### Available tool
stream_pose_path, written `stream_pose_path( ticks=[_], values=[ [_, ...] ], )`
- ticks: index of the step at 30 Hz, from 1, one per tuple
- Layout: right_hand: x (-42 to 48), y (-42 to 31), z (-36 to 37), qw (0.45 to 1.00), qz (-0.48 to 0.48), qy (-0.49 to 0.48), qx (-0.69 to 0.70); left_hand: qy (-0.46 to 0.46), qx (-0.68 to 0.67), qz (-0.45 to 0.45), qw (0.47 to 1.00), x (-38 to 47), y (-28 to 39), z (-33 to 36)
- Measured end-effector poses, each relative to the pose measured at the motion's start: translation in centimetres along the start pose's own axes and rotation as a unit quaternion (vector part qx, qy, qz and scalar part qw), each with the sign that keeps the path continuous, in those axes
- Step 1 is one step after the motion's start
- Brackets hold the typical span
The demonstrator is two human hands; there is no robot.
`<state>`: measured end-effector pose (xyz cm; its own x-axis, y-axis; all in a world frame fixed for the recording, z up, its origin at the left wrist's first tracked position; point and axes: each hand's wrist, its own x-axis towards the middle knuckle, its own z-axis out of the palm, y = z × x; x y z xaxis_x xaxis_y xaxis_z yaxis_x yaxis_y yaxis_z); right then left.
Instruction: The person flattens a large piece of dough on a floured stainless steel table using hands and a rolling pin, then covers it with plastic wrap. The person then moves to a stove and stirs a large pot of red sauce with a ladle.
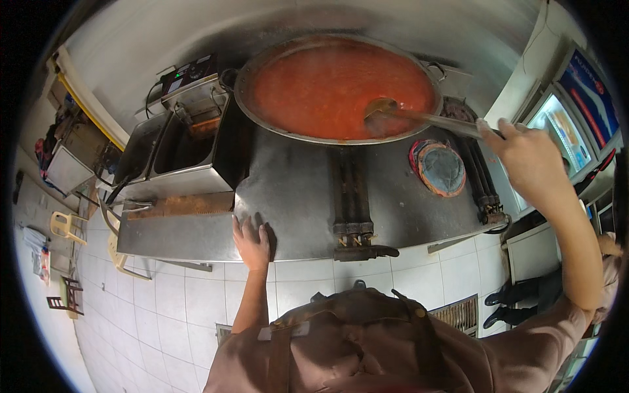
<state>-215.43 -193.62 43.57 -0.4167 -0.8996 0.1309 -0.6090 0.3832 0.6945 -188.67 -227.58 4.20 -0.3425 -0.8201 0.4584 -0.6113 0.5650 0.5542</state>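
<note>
My right hand grips the long handle of a metal ladle. The ladle's bowl sits in the red sauce, near the front right of a wide metal pot. Steam hazes the sauce's surface. My left hand rests with fingers spread on the front edge of the steel worktop, holding nothing. Right of the middle, a round cloth pot holder lies on the worktop, with another red-edged one partly hidden under it.
A twin-tank deep fryer stands on the left. Black burner pipes with valves run to the worktop's front. At the right are a display fridge and a person's dark shoes. Plastic chairs stand far left.
</note>
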Motion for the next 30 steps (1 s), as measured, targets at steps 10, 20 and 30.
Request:
stream_pose_path(
  ticks=[10, 20, 30],
  values=[
    [8.5, -2.6, 8.0, 0.994, -0.047, 0.083, 0.045, -0.011, 0.013, -0.016, 1.000, 0.1, 0.3, -0.1],
    [18.4, -3.4, 13.9, 0.994, 0.066, 0.053, 0.065, 0.002, 0.005, -0.021, 1.000, -0.2, 0.0, 0.0],
    [13.3, 3.0, 11.8, 0.936, 0.124, -0.137, 0.300, 0.006, -0.005, -0.020, 1.000, -0.1, 0.2, -0.3]
  ],
)
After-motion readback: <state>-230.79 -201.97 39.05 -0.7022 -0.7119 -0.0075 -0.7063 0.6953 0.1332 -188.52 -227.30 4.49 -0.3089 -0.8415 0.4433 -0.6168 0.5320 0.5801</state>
